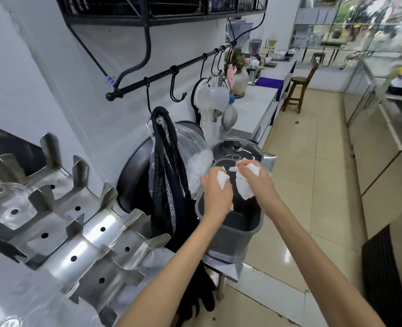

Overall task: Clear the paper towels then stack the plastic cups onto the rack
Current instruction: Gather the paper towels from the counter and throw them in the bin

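Observation:
Both my hands are held over an open grey bin [230,228] at the counter's end. My left hand [217,193] is closed around a crumpled white paper towel [223,179]. My right hand [254,179] grips another crumpled paper towel [243,191] that hangs down over the bin's mouth. A steel cup rack [82,234] with upright prongs and holes lies at the lower left. One clear plastic cup [2,204] sits upside down at the rack's far left.
A black bag [168,175] and a clear plastic bag [190,156] hang from hooks on a wall rail [171,69]. A dark pan [133,180] leans behind them. A glass-lidded pot [236,149] stands behind the bin. Tiled floor runs to the right.

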`<action>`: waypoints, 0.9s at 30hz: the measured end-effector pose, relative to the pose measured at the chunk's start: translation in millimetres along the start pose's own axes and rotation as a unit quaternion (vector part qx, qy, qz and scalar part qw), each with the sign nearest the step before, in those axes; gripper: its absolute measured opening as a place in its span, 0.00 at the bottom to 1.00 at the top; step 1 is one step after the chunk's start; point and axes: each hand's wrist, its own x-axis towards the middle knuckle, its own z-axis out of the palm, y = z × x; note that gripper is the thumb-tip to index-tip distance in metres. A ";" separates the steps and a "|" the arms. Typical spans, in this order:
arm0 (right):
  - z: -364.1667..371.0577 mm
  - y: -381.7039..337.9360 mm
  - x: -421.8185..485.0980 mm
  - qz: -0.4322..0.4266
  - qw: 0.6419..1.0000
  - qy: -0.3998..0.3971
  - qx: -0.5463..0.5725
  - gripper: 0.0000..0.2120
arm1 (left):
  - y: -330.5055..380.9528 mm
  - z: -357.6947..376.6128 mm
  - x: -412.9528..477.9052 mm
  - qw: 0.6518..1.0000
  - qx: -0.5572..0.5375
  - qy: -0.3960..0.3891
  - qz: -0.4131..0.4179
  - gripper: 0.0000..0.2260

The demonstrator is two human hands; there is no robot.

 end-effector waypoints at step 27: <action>61.2 -21.4 -73.1 -0.154 0.906 -0.237 -0.316 0.10 | 1.8 -163.2 -72.5 0.974 0.223 -0.026 0.026 0.14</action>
